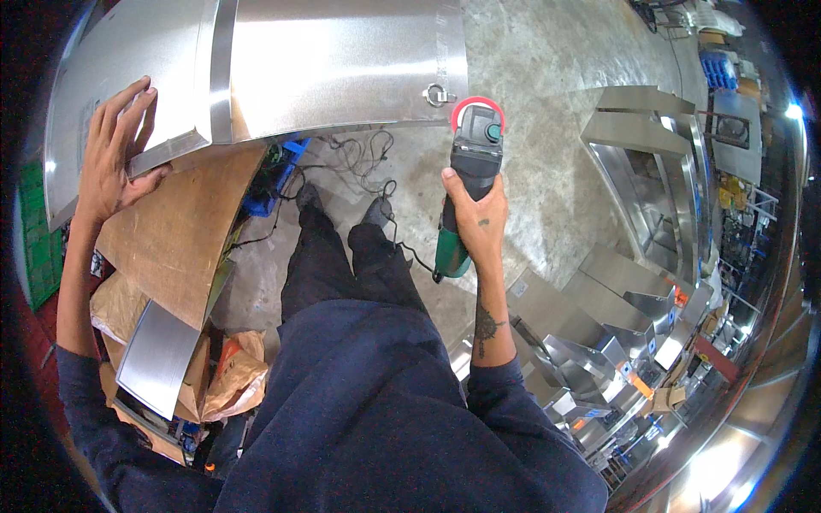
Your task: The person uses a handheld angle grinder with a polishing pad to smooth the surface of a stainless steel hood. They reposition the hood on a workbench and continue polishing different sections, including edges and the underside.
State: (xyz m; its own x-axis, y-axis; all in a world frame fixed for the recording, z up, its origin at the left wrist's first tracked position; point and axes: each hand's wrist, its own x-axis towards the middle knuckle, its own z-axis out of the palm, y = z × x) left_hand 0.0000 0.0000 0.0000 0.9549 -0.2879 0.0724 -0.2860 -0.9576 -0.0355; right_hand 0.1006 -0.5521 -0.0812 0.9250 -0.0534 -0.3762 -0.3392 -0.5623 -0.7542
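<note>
Dark shirt (359, 402) nearest; right hand (481, 214) wrapped round grinder (475, 162), likely heavy, rigid, best held mid-body; left hand (115, 162) loosely spread at metal panel (162, 51), probably stiff, slippery.

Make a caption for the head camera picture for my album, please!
Right hand gripping a green-and-black power tool, left hand at the edge of shiny metalwork.
</note>
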